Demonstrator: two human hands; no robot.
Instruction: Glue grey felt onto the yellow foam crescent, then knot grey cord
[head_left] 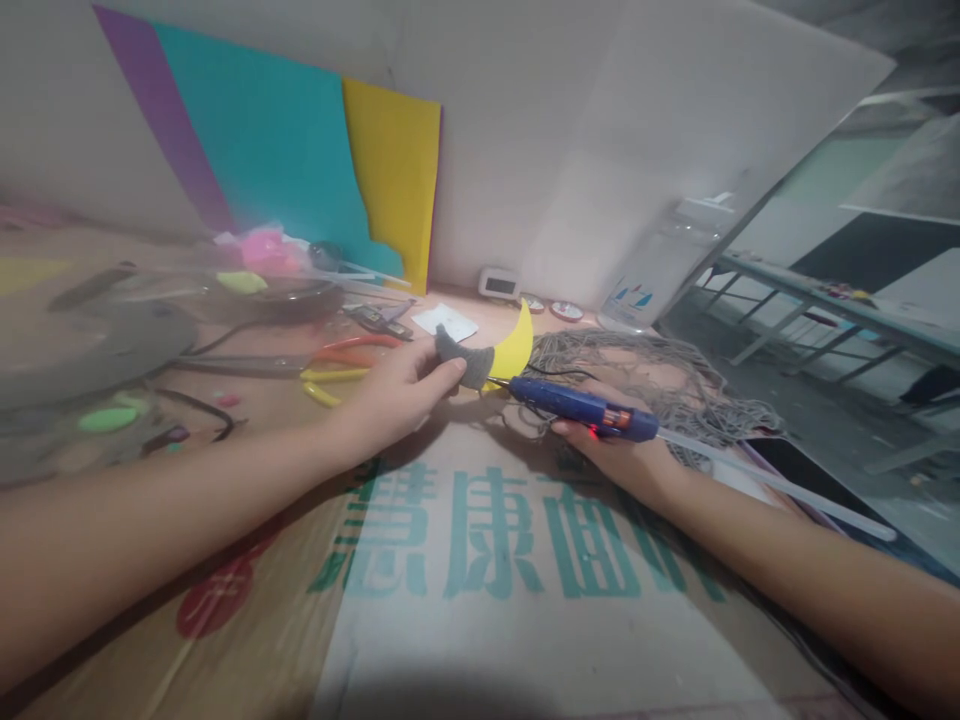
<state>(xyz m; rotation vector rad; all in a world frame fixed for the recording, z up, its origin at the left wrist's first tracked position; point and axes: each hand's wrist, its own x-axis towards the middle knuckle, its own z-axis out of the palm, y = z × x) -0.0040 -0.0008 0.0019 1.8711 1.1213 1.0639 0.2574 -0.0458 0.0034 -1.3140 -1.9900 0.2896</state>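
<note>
Between the thumb and fingers of my left hand [405,390] is a yellow crescent piece [516,345], whose left part is covered in grey cord [474,366]. My right hand [611,450] grips a blue glue gun [570,400] from below; a long pale glue stick [780,480] juts from its back end and a small red light glows on it. The gun's metal tip meets or nearly meets the crescent's lower edge, at the border of grey and yellow. A loose tangle of grey cord [660,380] lies behind the gun.
Scissors [337,370] with orange and yellow handles lie left of my left hand. Farther back stand coloured sheets [262,140], a small white digital display [499,284] and a clear bottle [660,265]. A dark phone-like slab [810,475] lies at right. Printed sheeting [495,640] covers the tabletop.
</note>
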